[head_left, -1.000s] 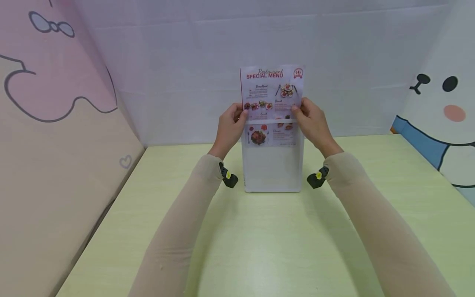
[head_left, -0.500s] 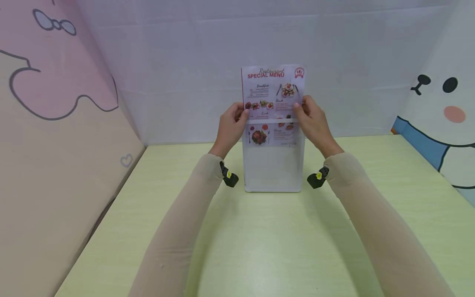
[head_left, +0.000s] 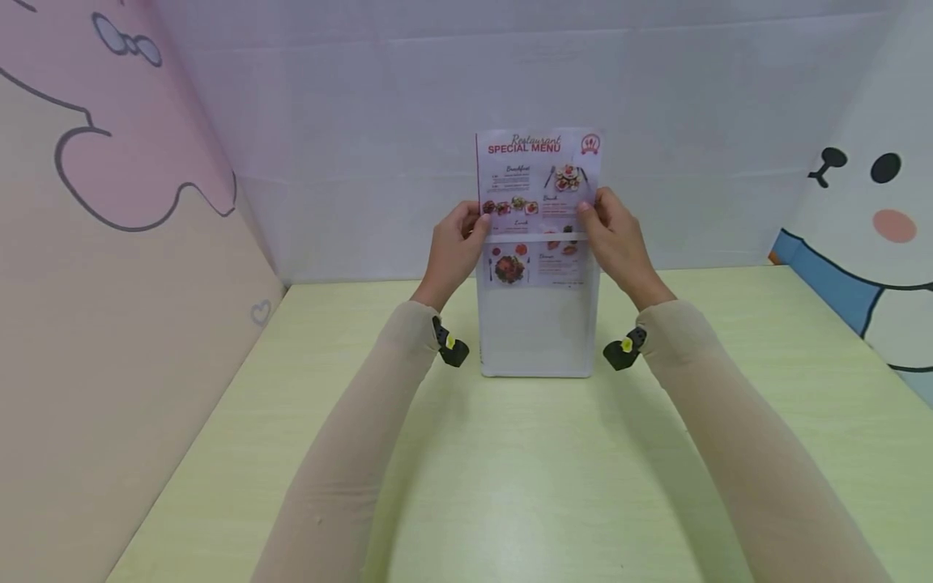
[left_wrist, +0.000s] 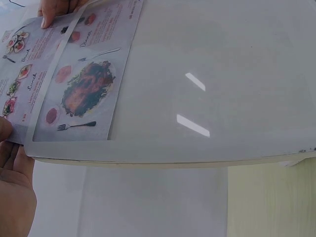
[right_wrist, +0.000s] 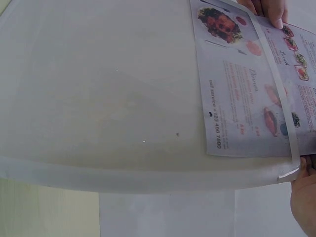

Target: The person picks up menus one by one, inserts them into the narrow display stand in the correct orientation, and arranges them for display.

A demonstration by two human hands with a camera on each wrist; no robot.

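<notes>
Menu [head_left: 538, 186] stands half inside a clear stand [head_left: 537, 328] at the table's [head_left: 510, 486] far middle, near the white wall [head_left: 364, 162]. My left hand [head_left: 453, 251] and right hand [head_left: 615, 243] pinch its side edges. Only the wrist views show the sheet's bottom edge stopping partway down the pocket. Bare tabletop lies open on both sides.

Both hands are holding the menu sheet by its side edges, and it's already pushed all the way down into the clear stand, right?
Not quite. Both the left hand and the right hand do hold the menu sheet by its side edges, but it is only partly in the clear stand: the head view shows its upper part sticking out above the stand's top edge.
</notes>
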